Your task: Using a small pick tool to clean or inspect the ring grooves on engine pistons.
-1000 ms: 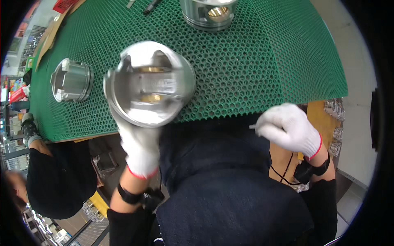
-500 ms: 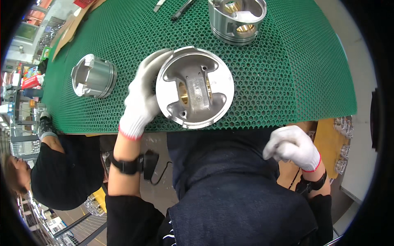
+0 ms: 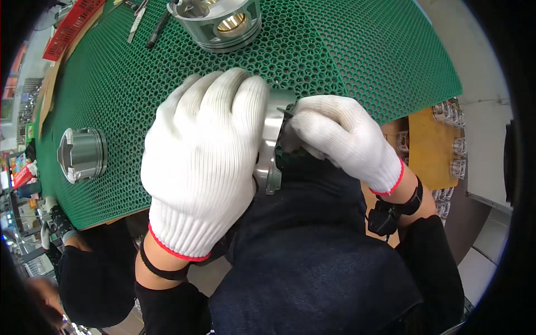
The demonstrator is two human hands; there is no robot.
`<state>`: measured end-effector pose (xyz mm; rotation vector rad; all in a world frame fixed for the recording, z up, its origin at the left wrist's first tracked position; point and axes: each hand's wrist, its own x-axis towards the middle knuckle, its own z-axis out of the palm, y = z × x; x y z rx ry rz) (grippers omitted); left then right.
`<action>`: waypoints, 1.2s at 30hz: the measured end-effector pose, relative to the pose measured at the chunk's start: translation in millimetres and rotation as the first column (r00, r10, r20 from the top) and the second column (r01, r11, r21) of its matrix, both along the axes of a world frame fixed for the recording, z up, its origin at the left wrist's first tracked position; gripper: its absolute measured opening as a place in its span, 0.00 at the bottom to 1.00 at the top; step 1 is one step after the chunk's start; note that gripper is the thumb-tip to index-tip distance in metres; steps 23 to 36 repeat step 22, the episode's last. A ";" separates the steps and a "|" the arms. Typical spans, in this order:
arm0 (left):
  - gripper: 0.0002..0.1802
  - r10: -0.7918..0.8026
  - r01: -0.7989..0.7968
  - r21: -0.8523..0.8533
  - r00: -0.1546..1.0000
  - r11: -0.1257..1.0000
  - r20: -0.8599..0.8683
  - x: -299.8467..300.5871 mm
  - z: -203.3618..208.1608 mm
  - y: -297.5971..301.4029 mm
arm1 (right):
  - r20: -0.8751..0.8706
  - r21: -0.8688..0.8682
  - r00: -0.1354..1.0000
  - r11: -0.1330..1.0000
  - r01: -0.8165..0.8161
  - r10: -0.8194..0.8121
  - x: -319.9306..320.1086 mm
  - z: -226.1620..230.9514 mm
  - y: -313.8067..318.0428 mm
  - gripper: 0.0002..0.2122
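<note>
A metal piston [image 3: 272, 134] is tipped on its side near the front edge of the table, its open end turned to the right. My left hand [image 3: 201, 148], in a white knit glove, is wrapped over it and hides most of it. My right hand [image 3: 346, 134], gloved too, is pinched closed at the piston's open edge. A thin dark tip shows by its fingers; what it belongs to I cannot make out. Farther off stands a second piston [image 3: 237, 42] with a brass-coloured bore, and a third piston [image 3: 86, 155] lies on its side at the left.
Green honeycomb matting [image 3: 131, 106] covers the table. At the far left lie a dark pen-like tool [image 3: 159, 29], a flat light strip [image 3: 137, 23] and a red box [image 3: 71, 32]. A yellow surface [image 3: 432, 153] with several pistons is at the right. Another person [image 3: 92, 279] is at the left.
The piston has been tipped over, so its open end now faces right. My left hand has moved over it. My right hand has come up from beside my body to its edge.
</note>
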<state>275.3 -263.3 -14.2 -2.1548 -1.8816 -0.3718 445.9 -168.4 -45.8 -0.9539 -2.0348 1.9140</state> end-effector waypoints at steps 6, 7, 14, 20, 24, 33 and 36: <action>0.20 0.070 -0.065 -0.184 0.997 0.981 0.017 -2.4 9.1 20.6 | -0.114 0.735 0.970 0.675 -0.064 0.216 0.9 -9.2 -9.2 0.11; 0.20 0.075 -0.070 -0.179 0.997 0.981 0.020 -4.4 11.0 27.1 | -0.110 0.738 0.969 0.671 -0.070 0.222 1.0 -5.3 -7.4 0.11; 0.18 0.091 -0.086 -0.317 0.996 0.945 0.003 -15.2 14.1 43.7 | 0.191 0.855 0.939 0.421 -0.302 0.285 9.5 -3.5 -2.3 0.09; 0.32 0.104 -0.151 -0.002 0.673 0.989 0.732 -76.0 -14.9 -14.9 | 0.018 0.894 0.998 0.447 0.012 -0.064 19.8 -18.3 36.5 0.08; 0.32 0.121 -0.241 0.034 0.600 0.970 0.791 -90.6 -24.1 -36.3 | 0.093 0.943 0.978 0.331 -0.027 -0.187 24.1 -37.4 48.8 0.08; 0.32 0.121 -0.241 0.034 0.600 0.970 0.791 -90.6 -24.1 -36.3 | 0.093 0.943 0.978 0.331 -0.027 -0.187 24.1 -37.4 48.8 0.08; 0.32 0.121 -0.241 0.034 0.600 0.970 0.791 -90.6 -24.1 -36.3 | 0.093 0.943 0.978 0.331 -0.027 -0.187 24.1 -37.4 48.8 0.08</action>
